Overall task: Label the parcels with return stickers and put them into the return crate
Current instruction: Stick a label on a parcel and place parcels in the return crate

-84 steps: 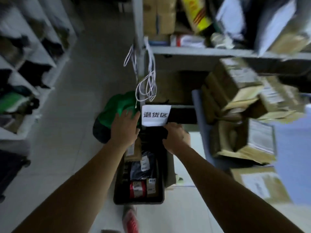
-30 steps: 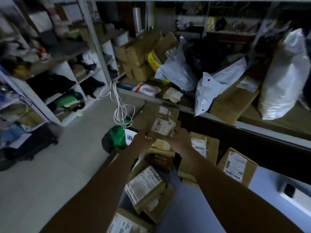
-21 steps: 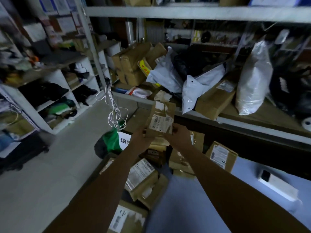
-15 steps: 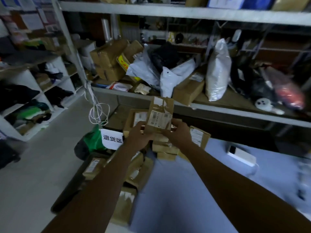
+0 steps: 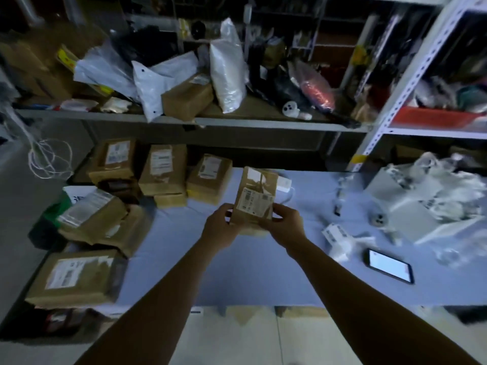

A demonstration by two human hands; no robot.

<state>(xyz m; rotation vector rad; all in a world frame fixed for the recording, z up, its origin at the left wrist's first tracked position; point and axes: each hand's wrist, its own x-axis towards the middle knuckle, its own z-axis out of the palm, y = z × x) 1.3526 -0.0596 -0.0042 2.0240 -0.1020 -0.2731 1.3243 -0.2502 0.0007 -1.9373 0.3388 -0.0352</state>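
The left hand [image 5: 220, 227] and right hand [image 5: 286, 225] grip the parcel [image 5: 255, 204] by its lower edges; it looks light, stiff and easy to hold there.

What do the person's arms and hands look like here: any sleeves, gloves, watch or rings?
Both forearms are bare to the frame's lower edge; no sleeve shows. The left hand and right hand wear no gloves. No watch, bracelet or ring is visible, though the dim picture could hide a thin one.
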